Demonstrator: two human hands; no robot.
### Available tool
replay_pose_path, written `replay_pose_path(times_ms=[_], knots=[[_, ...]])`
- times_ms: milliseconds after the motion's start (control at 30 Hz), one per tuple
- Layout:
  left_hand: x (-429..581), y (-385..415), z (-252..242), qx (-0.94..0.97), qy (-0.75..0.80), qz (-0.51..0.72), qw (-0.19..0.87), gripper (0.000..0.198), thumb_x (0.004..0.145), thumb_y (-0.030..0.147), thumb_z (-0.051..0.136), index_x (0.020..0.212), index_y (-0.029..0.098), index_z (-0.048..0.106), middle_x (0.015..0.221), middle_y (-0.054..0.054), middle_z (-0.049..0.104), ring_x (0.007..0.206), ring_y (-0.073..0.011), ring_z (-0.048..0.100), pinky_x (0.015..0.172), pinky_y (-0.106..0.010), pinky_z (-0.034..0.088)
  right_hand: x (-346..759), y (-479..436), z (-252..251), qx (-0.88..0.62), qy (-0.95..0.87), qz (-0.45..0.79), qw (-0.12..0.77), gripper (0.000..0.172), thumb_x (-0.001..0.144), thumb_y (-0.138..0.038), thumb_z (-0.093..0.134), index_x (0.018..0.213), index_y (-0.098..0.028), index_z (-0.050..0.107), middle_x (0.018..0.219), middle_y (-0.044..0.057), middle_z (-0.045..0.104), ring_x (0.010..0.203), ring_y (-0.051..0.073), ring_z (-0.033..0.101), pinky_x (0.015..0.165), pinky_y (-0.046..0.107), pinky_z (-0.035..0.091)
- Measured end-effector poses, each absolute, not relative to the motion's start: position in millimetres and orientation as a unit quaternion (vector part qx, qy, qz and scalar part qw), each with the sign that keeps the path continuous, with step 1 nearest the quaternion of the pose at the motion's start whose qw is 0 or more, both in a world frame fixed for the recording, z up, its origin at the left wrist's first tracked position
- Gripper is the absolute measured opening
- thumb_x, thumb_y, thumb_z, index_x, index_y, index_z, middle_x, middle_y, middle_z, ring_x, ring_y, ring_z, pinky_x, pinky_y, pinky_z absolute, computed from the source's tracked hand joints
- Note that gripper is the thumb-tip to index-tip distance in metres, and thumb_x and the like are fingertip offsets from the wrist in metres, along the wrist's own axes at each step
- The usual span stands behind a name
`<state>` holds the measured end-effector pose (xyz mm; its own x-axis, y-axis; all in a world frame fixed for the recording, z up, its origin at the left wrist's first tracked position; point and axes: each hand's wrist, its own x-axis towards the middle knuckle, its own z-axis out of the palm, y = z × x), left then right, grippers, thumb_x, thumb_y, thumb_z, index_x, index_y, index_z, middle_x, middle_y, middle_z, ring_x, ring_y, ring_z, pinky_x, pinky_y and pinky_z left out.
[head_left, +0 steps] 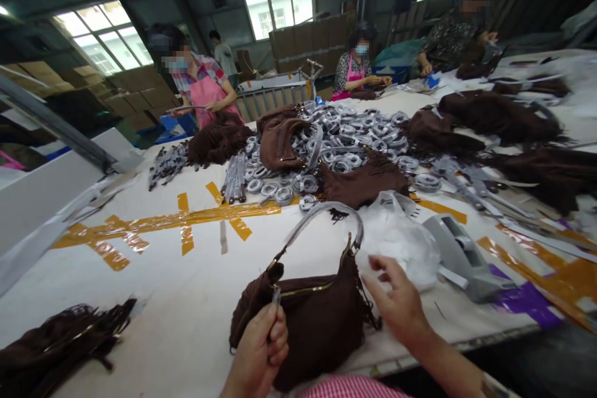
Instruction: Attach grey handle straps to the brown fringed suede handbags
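A dark brown fringed handbag (321,329) stands on the table's near edge in front of me. Its shoulder strap (321,210), wrapped in grey film, arches up above it. A gold zipper (308,290) runs along the top. My left hand (263,345) is closed on the zipper pull (277,296) at the left end of the zipper. To the right of the bag, my right hand (396,301) hovers with its fingers apart and slightly bent, holding nothing. Behind it sits a heap of thin white plastic (396,242).
A grey tape dispenser (461,258) stands to the right. Another brown fringed bag (60,342) lies at left. Across the table are piled wrapped, coiled straps (364,130) and brown bags (280,137). Orange tape (153,224) crosses the white surface. Several people work beyond.
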<state>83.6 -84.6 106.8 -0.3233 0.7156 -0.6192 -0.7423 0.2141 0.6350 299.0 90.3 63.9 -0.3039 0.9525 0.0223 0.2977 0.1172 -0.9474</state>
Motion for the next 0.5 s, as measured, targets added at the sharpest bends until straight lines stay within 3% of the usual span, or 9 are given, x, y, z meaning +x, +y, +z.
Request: replay_pose_path(times_ms=[67, 133, 200, 267, 367, 500], knots=[[79.7, -95.2, 105.4, 0.053, 0.577, 0.585, 0.567, 0.038, 0.078, 0.050, 0.071, 0.072, 0.016, 0.055, 0.054, 0.008, 0.035, 0.044, -0.0025, 0.025, 0.042, -0.016, 0.020, 298.3, 113.7, 55.1, -0.475, -0.634, 0.509, 0.337, 0.073, 0.075, -0.043, 0.072, 0.140, -0.025, 0.041, 0.138, 0.013, 0.052, 0.120, 0.029, 0.052, 0.091, 0.043, 0.047], [73.0, -104.9, 105.4, 0.129, 0.650, 0.536, 0.523, 0.038, 0.080, 0.050, 0.069, 0.067, 0.016, 0.058, 0.053, 0.005, 0.041, 0.048, -0.0054, 0.036, 0.045, -0.017, 0.029, 285.9, 126.1, 54.6, -0.413, -0.634, 0.596, 0.269, 0.079, 0.072, -0.036, 0.074, 0.142, -0.026, 0.038, 0.137, 0.013, 0.053, 0.117, 0.028, 0.055, 0.088, 0.042, 0.048], [61.5, -112.7, 105.4, 0.166, 0.713, 0.504, 0.457, 0.033, 0.080, 0.046, 0.071, 0.068, 0.017, 0.063, 0.065, -0.001, 0.059, 0.065, -0.0105, 0.053, 0.057, -0.018, 0.042, 269.4, 121.2, 64.9, -0.345, -0.662, 0.625, 0.229, 0.053, 0.073, -0.025, 0.071, 0.124, -0.023, 0.056, 0.119, 0.009, 0.063, 0.101, 0.023, 0.061, 0.083, 0.037, 0.049], [45.8, -117.3, 103.2, 0.120, 0.724, 0.535, 0.418, 0.028, 0.076, 0.045, 0.074, 0.074, 0.019, 0.067, 0.094, -0.005, 0.071, 0.096, -0.0188, 0.061, 0.080, -0.024, 0.050, 254.9, 100.6, 83.6, -0.286, -0.702, 0.605, 0.246, 0.026, 0.076, -0.014, 0.061, 0.101, -0.022, 0.066, 0.100, 0.005, 0.066, 0.091, 0.019, 0.061, 0.082, 0.033, 0.049], [20.9, -116.2, 94.5, 0.031, 0.641, 0.639, 0.424, 0.028, 0.068, 0.045, 0.080, 0.078, 0.021, 0.069, 0.121, -0.009, 0.068, 0.130, -0.0311, 0.049, 0.107, -0.046, 0.043, 242.3, 59.0, 112.8, -0.119, -0.758, 0.594, 0.240, 0.032, 0.079, -0.008, 0.054, 0.104, -0.022, 0.069, 0.099, 0.006, 0.069, 0.096, 0.018, 0.063, 0.088, 0.031, 0.049], [-1.4, -101.2, 79.4, 0.035, 0.490, 0.742, 0.456, 0.030, 0.071, 0.046, 0.076, 0.064, 0.020, 0.063, 0.137, -0.008, 0.060, 0.139, -0.0355, 0.039, 0.114, -0.064, 0.027, 232.0, 27.1, 126.7, 0.121, -0.768, 0.612, 0.146, 0.031, 0.084, -0.016, 0.055, 0.110, -0.016, 0.071, 0.095, 0.011, 0.073, 0.092, 0.021, 0.066, 0.086, 0.030, 0.051]])
